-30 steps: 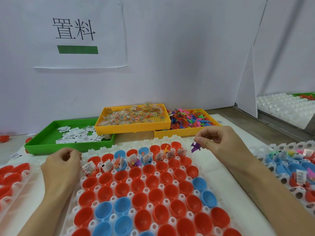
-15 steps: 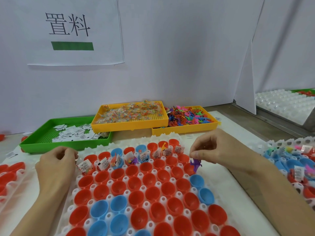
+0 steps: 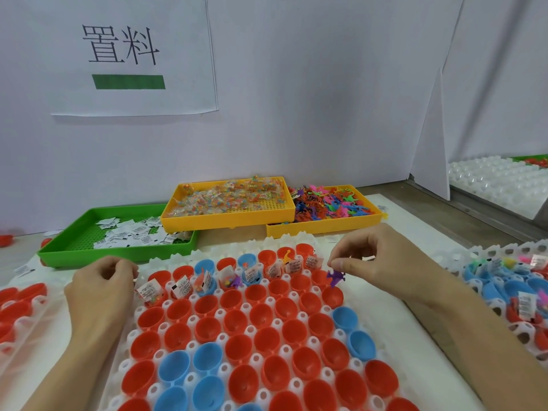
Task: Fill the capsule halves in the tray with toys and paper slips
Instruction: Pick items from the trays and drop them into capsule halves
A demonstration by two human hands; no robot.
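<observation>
Looking down from the head camera, I see my right hand [image 3: 382, 262] at centre right pinching one purple toy [image 3: 335, 277] between thumb and forefinger, the other fingers curled; the toy hangs just above a red capsule half [image 3: 332, 295] at the right end of the second row of the white tray [image 3: 207, 256]. My left hand [image 3: 102, 287] sits at centre left with its fingers curled in toward the palm; whether it holds anything I cannot tell. Along the tray's far rows I count about eight halves already carrying a paper slip [image 3: 149, 289], some with a toy too; the nearer rows hold bare red and blue halves. Behind, three bins line the wall: one green bin [image 3: 83, 247] of slips at left, one yellow bin [image 3: 228, 218] of bagged beads in the middle, one yellow bin [image 3: 323, 228] of coloured toys at right. One paper sign [image 3: 133, 54] hangs at upper left.
</observation>
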